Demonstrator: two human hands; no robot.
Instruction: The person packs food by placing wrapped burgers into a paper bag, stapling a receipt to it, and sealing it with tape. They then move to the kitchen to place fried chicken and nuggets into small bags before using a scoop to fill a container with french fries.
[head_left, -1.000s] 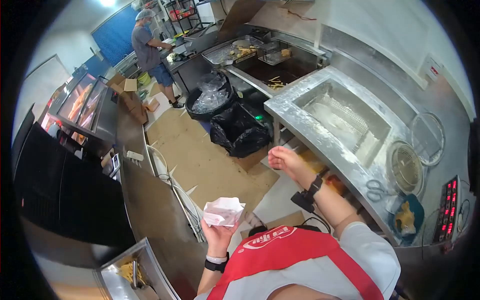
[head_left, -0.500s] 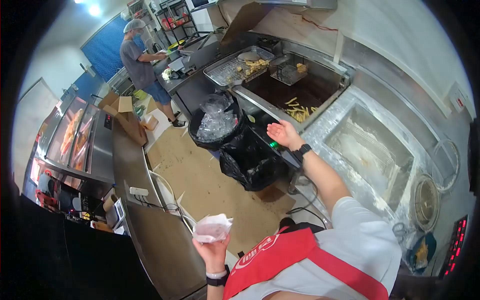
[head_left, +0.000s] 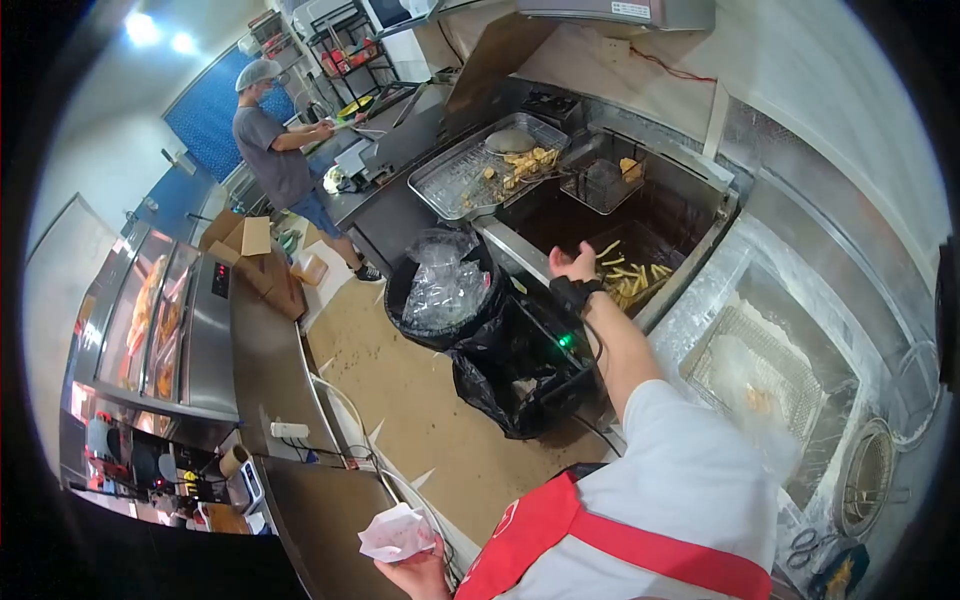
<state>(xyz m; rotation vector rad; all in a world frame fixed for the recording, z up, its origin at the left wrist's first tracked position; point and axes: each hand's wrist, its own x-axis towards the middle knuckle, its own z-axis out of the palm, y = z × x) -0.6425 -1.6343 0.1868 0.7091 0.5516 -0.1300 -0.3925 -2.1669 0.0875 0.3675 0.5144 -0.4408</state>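
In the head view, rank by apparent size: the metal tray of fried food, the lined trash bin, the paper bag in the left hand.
1. metal tray
2. trash bin, nearly alike
3. paper bag, smallest despite being nearest the camera

Lined bin (head_left: 440,290) beside cardboard boxes (head_left: 250,250)

The left hand (head_left: 420,575) is cut off by the bottom edge below the paper bag (head_left: 398,532) it holds; the bag's contents are hidden. The right hand (head_left: 575,266) shows only its back, fingers unseen.
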